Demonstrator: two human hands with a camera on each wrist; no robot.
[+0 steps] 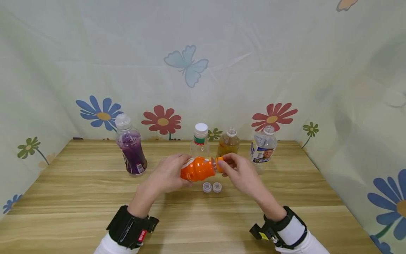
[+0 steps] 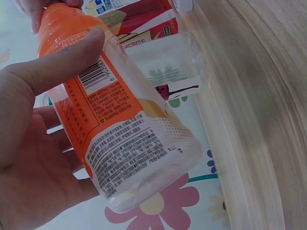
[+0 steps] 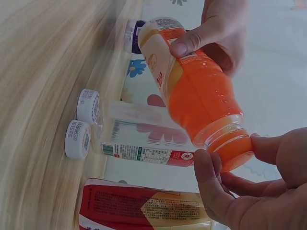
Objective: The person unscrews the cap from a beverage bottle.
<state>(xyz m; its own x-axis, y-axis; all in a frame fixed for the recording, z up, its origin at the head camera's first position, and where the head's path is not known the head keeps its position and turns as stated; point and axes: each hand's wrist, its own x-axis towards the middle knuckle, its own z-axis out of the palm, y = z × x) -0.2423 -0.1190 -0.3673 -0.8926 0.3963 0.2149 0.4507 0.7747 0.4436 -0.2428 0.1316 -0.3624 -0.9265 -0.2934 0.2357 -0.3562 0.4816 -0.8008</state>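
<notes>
Orange-and-white shaped plastic bottle (image 1: 198, 170): tipped sideways above the wood-grain table (image 1: 95, 197); probably light, slick, thin-walled; may dent if squeezed, unlikely to break
Left hand (image 1: 171, 173): fingers and thumb wrapped round the labelled body; a good place, lightly pressed
Round orange plastic cap (image 1: 219, 164): at the neck; likely stiff; best taken by its rim
Right hand (image 1: 241, 173): thumb and fingertips pinch the cap, closed to its width

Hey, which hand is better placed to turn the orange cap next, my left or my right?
Probably your right hand: its thumb and fingers pinch the orange cap. Your left hand grips the orange-labelled bottle around its body, so it seems better suited to steadying.
</notes>
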